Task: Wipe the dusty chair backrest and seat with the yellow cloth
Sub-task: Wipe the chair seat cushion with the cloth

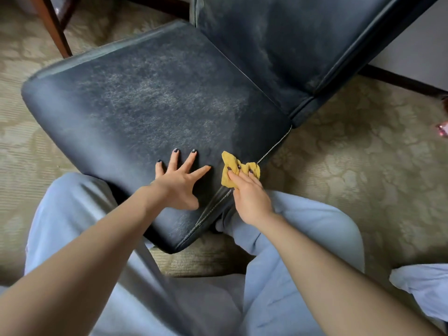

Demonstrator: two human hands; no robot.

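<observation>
Our left hand (179, 183) presses flat, fingers spread, on the dusty seat (135, 110) near its front edge. Our right hand (249, 197) grips the cloth (230, 166) at the seat's right edge. The backrest (291, 44) is streaked with dust.

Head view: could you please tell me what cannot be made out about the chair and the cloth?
Head view only:
- Backrest: its top is cut off by the upper frame edge.
- Yellow cloth: bunched, partly covered by the right hand.
- Seat underside and legs: hidden by the seat itself.
- Pink thing, right edge: cut off, unidentifiable.
</observation>
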